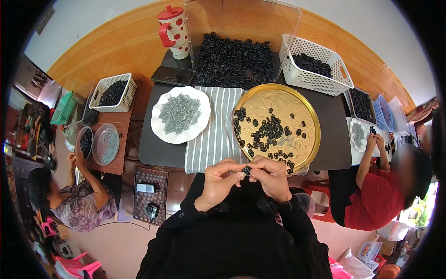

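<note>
Just off the table's front edge, my left hand (pixel 220 179) and my right hand (pixel 270 177) meet, fingertips pinched around one small black plastic part (pixel 246 170). Its finer detail is hidden by the fingers. Right beyond them, a round gold tray (pixel 304 104) bears scattered small black pieces (pixel 267 132) and a few grey screws (pixel 286 141). A grey-and-white striped cloth (pixel 214 139) lies left of the tray, partly under it. On the left, a white scalloped plate (pixel 159 131) holds a heap of grey screws (pixel 180 114).
At the back stands a clear-walled bin of black parts (pixel 234 60), with a white perforated basket (pixel 341 81) to its right. A dotted tumbler (pixel 175 35) and a phone (pixel 173 76) sit back left. Co-workers sit at the left (pixel 88 204) and right (pixel 374 197) tables.
</note>
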`<action>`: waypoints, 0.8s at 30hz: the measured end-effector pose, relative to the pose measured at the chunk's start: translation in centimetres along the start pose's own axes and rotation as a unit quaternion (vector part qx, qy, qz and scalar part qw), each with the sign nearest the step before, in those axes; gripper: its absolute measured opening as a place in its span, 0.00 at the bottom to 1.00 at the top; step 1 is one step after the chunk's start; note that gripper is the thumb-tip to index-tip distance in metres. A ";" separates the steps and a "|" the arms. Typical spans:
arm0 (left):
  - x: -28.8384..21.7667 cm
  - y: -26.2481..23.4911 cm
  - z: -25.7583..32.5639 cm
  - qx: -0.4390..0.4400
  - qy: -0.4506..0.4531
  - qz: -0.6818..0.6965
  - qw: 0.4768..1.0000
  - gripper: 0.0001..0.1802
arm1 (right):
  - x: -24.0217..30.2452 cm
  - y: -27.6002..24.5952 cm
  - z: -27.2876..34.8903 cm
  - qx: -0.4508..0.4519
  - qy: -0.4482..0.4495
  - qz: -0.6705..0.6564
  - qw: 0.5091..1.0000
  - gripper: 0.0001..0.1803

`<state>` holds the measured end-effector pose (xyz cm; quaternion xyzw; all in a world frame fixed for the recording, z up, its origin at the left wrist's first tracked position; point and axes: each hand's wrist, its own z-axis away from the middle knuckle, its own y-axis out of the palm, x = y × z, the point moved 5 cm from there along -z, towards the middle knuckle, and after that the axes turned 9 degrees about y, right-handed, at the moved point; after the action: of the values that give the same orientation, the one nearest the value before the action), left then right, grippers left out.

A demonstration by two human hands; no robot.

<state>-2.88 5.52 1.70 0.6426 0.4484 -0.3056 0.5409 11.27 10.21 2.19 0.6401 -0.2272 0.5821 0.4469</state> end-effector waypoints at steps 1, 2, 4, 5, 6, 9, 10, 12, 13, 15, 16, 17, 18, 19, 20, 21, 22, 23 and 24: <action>-0.1 0.0 0.0 -0.006 0.004 0.002 1.000 0.12 | 0.0 0.0 0.0 0.001 -0.003 -0.010 1.000 0.06; -0.1 0.1 0.0 -0.012 0.008 0.005 1.000 0.12 | 0.0 0.1 0.0 0.000 -0.003 -0.010 1.000 0.06; 0.0 0.1 0.1 -0.009 0.011 0.005 1.000 0.12 | 0.1 0.1 0.1 0.004 -0.008 -0.023 1.000 0.06; 0.1 0.0 0.0 -0.007 0.014 0.004 1.000 0.12 | 0.1 0.1 0.1 0.004 -0.009 -0.023 1.000 0.06; 0.1 0.0 0.1 -0.006 0.014 0.004 1.000 0.12 | 0.2 0.2 0.1 0.011 -0.008 -0.022 1.000 0.06; 0.4 -0.3 0.2 0.001 0.014 0.017 1.000 0.11 | 0.3 0.1 0.0 0.027 0.000 -0.017 0.999 0.06; 0.4 -0.3 0.3 0.006 0.015 0.026 1.000 0.11 | 0.2 0.1 0.0 0.037 0.008 -0.014 0.999 0.06; 0.4 -0.3 0.3 0.011 0.015 0.035 0.999 0.11 | 0.3 0.2 0.2 0.041 0.010 -0.017 0.999 0.05; 0.3 -0.2 0.4 0.012 0.016 0.036 0.999 0.11 | 0.4 0.3 0.3 0.046 0.012 -0.019 0.999 0.05; 0.1 -0.1 0.6 0.012 0.015 0.036 0.999 0.11 | 0.9 0.5 0.5 0.048 0.010 -0.010 0.999 0.04; 0.1 0.0 0.6 0.013 0.017 0.040 0.999 0.11 | 1.1 0.6 0.6 0.051 0.008 0.001 0.999 0.04; 0.0 0.0 0.6 0.014 0.018 0.044 0.999 0.11 | 1.2 0.6 0.7 0.051 0.008 0.001 0.999 0.04; -0.1 0.0 0.7 0.014 0.018 0.043 0.999 0.11 | 1.2 0.6 0.8 0.056 0.011 -0.004 0.998 0.04; 0.0 0.0 0.8 0.011 0.006 0.049 0.999 0.11 | 1.3 0.7 0.8 0.061 0.013 -0.008 0.998 0.04; 0.1 -0.1 0.9 0.008 -0.006 0.054 0.998 0.10 | 1.4 0.7 0.8 0.060 0.013 -0.008 0.998 0.04; 0.2 -0.1 0.8 0.008 -0.006 0.054 0.998 0.10 | 1.5 0.7 0.8 0.051 0.010 0.027 0.998 0.05; 0.3 -0.2 0.6 0.005 -0.002 0.044 0.999 0.11 | 1.6 0.8 0.9 0.042 0.007 0.061 0.997 0.06; 0.4 -0.2 0.4 0.003 0.002 0.034 0.999 0.11 | 1.7 1.1 0.9 0.042 0.007 0.062 0.997 0.06; 0.3 -0.2 0.3 0.003 0.003 0.034 0.999 0.11 | 1.9 1.5 1.1 0.013 -0.011 0.082 0.997 0.08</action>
<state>-2.88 5.29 1.30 0.6601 0.4272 -0.2861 0.5476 11.12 8.96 4.52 0.6317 -0.2764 0.6121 0.3871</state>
